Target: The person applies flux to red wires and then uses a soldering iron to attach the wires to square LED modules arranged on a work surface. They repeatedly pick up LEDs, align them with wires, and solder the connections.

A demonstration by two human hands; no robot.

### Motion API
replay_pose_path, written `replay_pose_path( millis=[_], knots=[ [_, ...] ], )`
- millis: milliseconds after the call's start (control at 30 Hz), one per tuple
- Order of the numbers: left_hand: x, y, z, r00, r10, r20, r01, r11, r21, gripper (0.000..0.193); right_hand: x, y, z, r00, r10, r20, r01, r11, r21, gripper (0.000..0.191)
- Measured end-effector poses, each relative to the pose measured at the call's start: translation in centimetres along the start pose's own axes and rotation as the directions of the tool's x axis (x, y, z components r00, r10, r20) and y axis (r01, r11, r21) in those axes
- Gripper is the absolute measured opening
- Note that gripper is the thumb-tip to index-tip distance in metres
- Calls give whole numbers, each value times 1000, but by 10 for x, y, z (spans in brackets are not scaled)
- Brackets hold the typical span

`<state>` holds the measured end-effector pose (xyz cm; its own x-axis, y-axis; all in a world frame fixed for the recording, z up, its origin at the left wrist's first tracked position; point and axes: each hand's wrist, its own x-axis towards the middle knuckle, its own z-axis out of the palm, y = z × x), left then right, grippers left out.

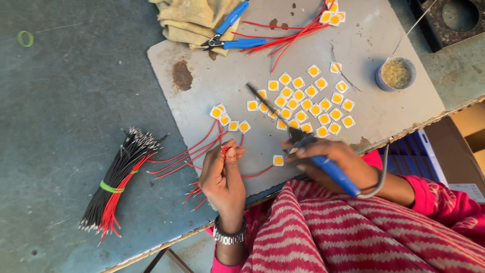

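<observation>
Red wire [225,149] pinched in L hand [222,179] fingers; R hand [337,163] grips soldering iron [303,141] nr board edge.

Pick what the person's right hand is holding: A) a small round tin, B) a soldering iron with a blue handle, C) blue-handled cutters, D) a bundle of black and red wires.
B: the right hand has its grip around a blue-handled soldering iron, its tip pointing out over the square yellow chips, while the blue-handled cutters lie untouched at the top of the grey board.
</observation>
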<state>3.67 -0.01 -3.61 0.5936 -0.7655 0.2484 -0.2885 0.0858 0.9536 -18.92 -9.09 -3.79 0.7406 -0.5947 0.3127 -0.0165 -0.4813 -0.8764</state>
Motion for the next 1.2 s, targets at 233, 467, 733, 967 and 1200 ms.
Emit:
replay_pose_path(
  millis=[233, 467, 733, 967, 1200],
  knots=[
    [15, -6, -79, 913, -1, -409, -103, 967, -234, 54, 32, -1, 11, 981, -32, 191, 85, 958, -275, 42],
    [-21, 42, -162, 960, 216, -177, -199, 974, 105, 30, 51, 8, 14, 998, 58, 5, -59, 990, 131, 53],
    [-41, 30, -4, 938, 182, 296, -254, 939, 230, 17, 17, 4, -13, 994, -52, -99, 43, 994, -100, 55],
    [-43, 8, 16, 887, 269, 375, -383, 883, 272, 15, -5, 13, -9, 994, -73, -77, 57, 980, -193, 43],
    [-44, 8, 17, 825, 358, 437, -506, 812, 292, 17, -1, 12, -6, 981, -192, 14, 182, 900, -396, 47]
  ],
)
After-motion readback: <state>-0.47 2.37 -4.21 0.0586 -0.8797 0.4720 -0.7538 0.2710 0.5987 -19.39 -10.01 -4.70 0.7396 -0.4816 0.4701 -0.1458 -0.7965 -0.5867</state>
